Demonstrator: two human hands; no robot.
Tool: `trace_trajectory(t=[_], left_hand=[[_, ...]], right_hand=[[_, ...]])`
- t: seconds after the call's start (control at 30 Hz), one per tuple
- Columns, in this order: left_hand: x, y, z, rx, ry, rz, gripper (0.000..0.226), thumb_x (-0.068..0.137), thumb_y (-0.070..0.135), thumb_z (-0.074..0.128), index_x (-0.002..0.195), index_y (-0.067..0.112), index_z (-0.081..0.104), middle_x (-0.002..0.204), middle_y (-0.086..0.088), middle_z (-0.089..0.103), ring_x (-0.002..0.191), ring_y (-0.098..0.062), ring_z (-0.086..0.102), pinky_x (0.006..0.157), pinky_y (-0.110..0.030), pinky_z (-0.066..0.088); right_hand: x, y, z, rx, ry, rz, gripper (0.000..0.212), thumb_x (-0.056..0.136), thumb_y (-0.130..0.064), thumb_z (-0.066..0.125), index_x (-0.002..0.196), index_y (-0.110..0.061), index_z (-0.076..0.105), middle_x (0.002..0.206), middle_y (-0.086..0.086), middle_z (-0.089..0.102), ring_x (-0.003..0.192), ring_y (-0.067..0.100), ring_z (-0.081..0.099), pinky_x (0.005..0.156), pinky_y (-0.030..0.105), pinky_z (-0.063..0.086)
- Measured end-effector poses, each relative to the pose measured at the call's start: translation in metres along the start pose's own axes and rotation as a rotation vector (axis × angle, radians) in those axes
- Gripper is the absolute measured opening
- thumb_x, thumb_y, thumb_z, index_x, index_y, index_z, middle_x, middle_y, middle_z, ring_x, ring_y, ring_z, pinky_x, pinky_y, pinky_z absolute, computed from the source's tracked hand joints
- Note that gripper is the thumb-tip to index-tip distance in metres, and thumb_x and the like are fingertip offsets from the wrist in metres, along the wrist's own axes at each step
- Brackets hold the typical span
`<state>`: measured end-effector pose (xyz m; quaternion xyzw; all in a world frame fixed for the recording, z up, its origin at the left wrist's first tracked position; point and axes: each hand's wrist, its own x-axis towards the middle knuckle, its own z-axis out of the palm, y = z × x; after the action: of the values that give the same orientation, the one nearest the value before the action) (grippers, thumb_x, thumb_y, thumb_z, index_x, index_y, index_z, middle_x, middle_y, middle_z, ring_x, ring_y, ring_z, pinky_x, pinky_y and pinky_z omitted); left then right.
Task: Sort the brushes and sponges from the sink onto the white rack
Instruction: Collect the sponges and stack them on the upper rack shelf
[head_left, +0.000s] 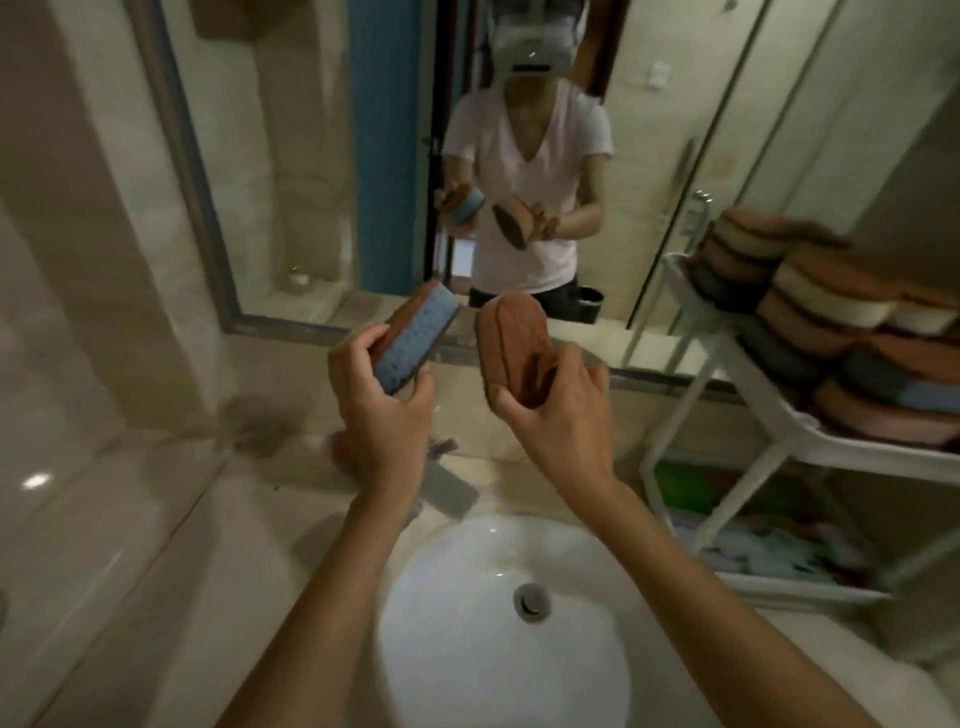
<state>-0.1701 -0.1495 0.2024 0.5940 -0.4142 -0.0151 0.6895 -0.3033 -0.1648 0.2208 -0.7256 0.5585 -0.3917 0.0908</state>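
Status: well along, by the look of it. White rack (789, 426) at the right end of the counter (130, 561) already has a stack of sponges (831, 332) on its top shelf, brown, cream and blue layers piled several high. Lower shelf holds something green and some pale items, too blurred to identify.

Sink (467, 649) basin is bare, only the drain showing. Left to do: the two pieces in hand, plus a few bits on the counter's back edge behind the basin, partly hidden by the left wrist: a grey flat piece (449, 491), a small purple piece above it and something pinkish to the left. Can't tell what they are.

Left hand (382, 410) is closed around a blue-and-brown sponge (415, 335), fingers wrapped on its lower end. Long axis runs diagonally, low-left to high-right, far end pointing up toward the mirror (322, 171); blue face toward camera.

Right hand (558, 410) is clamped on a brown oval sponge (511, 353), thumb over the front, fingers behind. Long axis near upright, leaning slightly left, top toward the mirror.

Both are held up over the counter's back edge, near each other but not touching, well left of the rack.
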Motion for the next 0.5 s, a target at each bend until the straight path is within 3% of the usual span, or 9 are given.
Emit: trace_trajectory(t=[0.1, 0.2, 0.33, 0.43, 0.5], left_hand=[[-0.016, 0.045, 0.045, -0.087, -0.092, 0.084, 0.045, 0.071, -0.003, 0.073, 0.111, -0.006, 0.053, 0.117, -0.025, 0.053, 0.112, -0.032, 0.054, 0.083, -0.002, 0.043], [-0.035, 0.089, 0.085, -0.159, -0.177, 0.142, 0.045, 0.072, 0.000, 0.073, 0.111, -0.005, 0.052, 0.117, -0.023, 0.051, 0.112, -0.026, 0.052, 0.084, -0.008, 0.048], [-0.056, 0.145, 0.137, -0.227, -0.225, 0.213, 0.042, 0.074, 0.001, 0.072, 0.111, -0.004, 0.051, 0.116, -0.022, 0.050, 0.106, -0.014, 0.045, 0.079, 0.009, 0.038], [-0.070, 0.187, 0.180, -0.271, -0.290, 0.207, 0.039, 0.078, 0.005, 0.070, 0.110, -0.001, 0.049, 0.115, -0.017, 0.052, 0.103, -0.009, 0.048, 0.078, -0.007, 0.049], [-0.079, 0.208, 0.207, -0.275, -0.326, 0.210, 0.038, 0.080, 0.007, 0.068, 0.110, 0.000, 0.046, 0.118, -0.015, 0.051, 0.108, -0.014, 0.053, 0.082, -0.019, 0.051]], right_hand=[[0.011, 0.024, -0.060, -0.096, 0.109, 0.067, 0.041, 0.077, -0.044, 0.064, 0.101, -0.019, 0.042, 0.093, -0.006, 0.042, 0.091, 0.015, 0.032, 0.072, 0.030, 0.033], [0.017, 0.049, -0.119, -0.144, 0.208, 0.059, 0.040, 0.080, -0.042, 0.062, 0.103, -0.014, 0.047, 0.090, -0.004, 0.045, 0.086, 0.018, 0.033, 0.072, 0.030, 0.028], [0.027, 0.087, -0.190, -0.150, 0.336, 0.067, 0.033, 0.082, -0.042, 0.060, 0.100, -0.014, 0.051, 0.089, -0.003, 0.050, 0.086, 0.017, 0.035, 0.076, 0.030, 0.028], [0.041, 0.124, -0.237, -0.219, 0.386, 0.108, 0.037, 0.083, -0.046, 0.056, 0.106, -0.018, 0.052, 0.097, 0.003, 0.059, 0.091, 0.022, 0.041, 0.077, 0.028, 0.026], [0.051, 0.147, -0.261, -0.244, 0.387, 0.144, 0.037, 0.085, -0.046, 0.054, 0.109, -0.018, 0.052, 0.099, 0.004, 0.059, 0.090, 0.022, 0.041, 0.077, 0.029, 0.028]])
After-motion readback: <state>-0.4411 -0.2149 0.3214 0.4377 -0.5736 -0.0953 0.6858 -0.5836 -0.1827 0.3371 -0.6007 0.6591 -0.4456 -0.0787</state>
